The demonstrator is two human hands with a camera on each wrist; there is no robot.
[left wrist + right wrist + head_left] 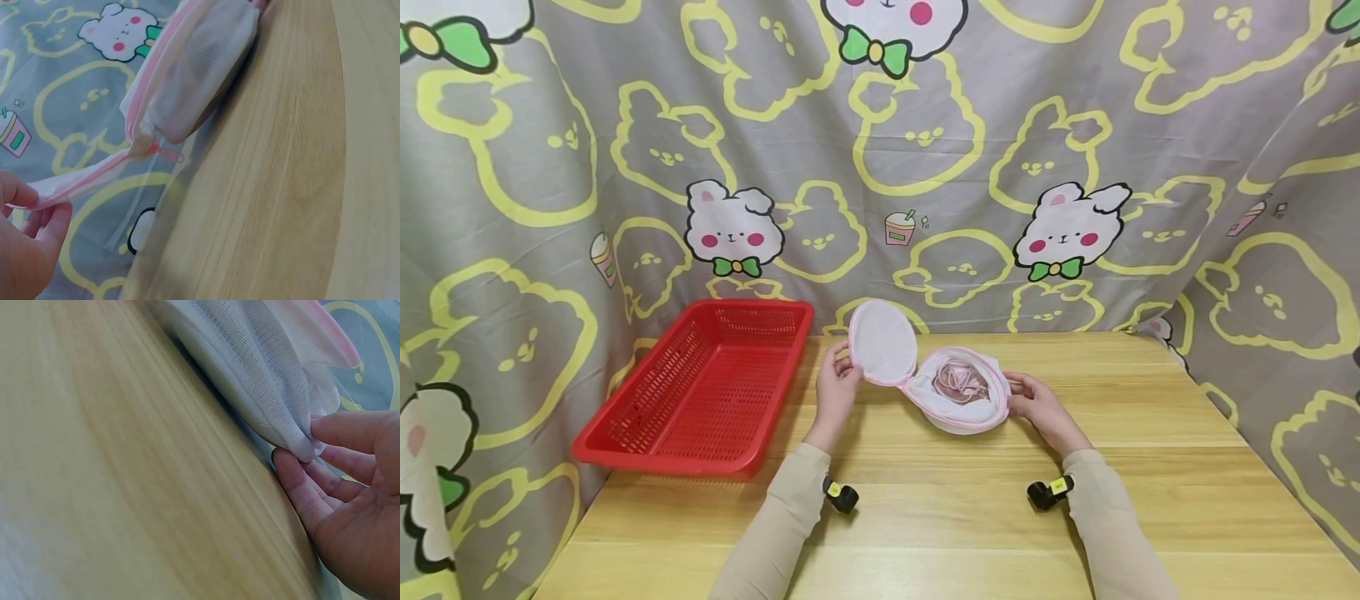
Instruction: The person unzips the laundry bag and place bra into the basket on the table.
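Observation:
A white mesh laundry bag (953, 425) with pink zip edging sits on the table, unzipped. Its round lid (883, 343) is folded out to the left. Inside the bag lies a pink garment (962, 385) with thin straps, partly hidden by the walls. My left hand (837, 390) pinches the lid's outer edge between thumb and fingers. A pink zip pull (171, 154) dangles by the joint of lid and body in the left wrist view. On the other side, my right hand (1041, 408) pinches the bag's right side, the mesh bunched between thumb and forefinger (350, 430).
To the left stands a red plastic basket (696, 462) with perforated walls. The wooden table (940, 537) reaches back to a grey curtain (955, 275) printed with cartoon animals. Each wrist carries a small black camera, such as the left one (842, 497).

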